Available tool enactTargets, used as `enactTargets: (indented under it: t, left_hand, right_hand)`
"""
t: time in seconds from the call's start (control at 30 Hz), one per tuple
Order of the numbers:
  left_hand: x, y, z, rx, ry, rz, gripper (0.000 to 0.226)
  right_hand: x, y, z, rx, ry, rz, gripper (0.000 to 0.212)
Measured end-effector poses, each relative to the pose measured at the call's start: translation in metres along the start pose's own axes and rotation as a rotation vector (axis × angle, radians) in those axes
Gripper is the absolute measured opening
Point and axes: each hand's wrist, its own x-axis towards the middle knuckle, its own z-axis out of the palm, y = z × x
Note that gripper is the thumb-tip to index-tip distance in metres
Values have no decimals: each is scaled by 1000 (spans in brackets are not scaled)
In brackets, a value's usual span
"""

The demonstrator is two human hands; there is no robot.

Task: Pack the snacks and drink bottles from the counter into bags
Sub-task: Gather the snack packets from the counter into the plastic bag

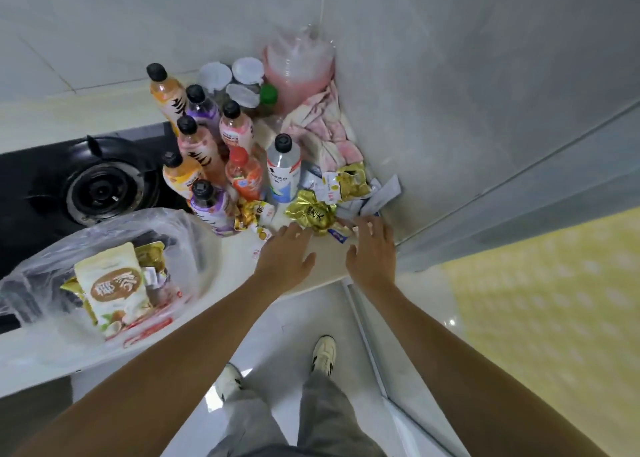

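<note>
I have both hands out over the counter (322, 259) with fingers spread and nothing held: my left hand (287, 252) is just short of the crumpled gold foil snack packet (313, 216) and my right hand (372, 245) is just right of it, so I judge they flank it to scoop the loose packets together. Left of that gold packet the clear plastic bag (194, 235) lies open-mouthed with a coconut snack pouch (112, 288) already inside, ready for more. Behind the packet the drink bottles (242, 172) stand upright in a cluster, unpacked.
</note>
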Motion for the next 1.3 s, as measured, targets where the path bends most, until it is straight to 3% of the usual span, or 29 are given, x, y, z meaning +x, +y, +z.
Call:
enactTargets:
  t: [0.23, 0.47, 0.67, 0.77, 0.9, 0.97, 1.3]
  left_hand:
    - [35, 11, 27, 65, -5, -177, 46]
    - [38, 7, 44, 132, 45, -114, 43]
    - [32, 10, 32, 22, 106, -64, 34]
    - [14, 7, 19, -65, 142, -64, 34]
    - [-29, -11, 0, -137, 198, -89, 36]
    - [-55, -27, -10, -146, 234, -110, 37]
    - [-195, -169, -52, -167, 377, -352, 32]
  right_hand:
    - [21, 35, 13, 12, -104, -55, 64]
    - [22, 50, 18, 85, -129, -83, 51]
    - [16, 33, 9, 161, -66, -113, 34]
    - [8, 10, 7, 237, -48, -157, 37]
    - [-9, -30, 9, 303, -58, -233, 22]
    - [-21, -55, 12, 320, -71, -288, 27]
    - [-80, -221, 45, 316, -172, -556, 28]
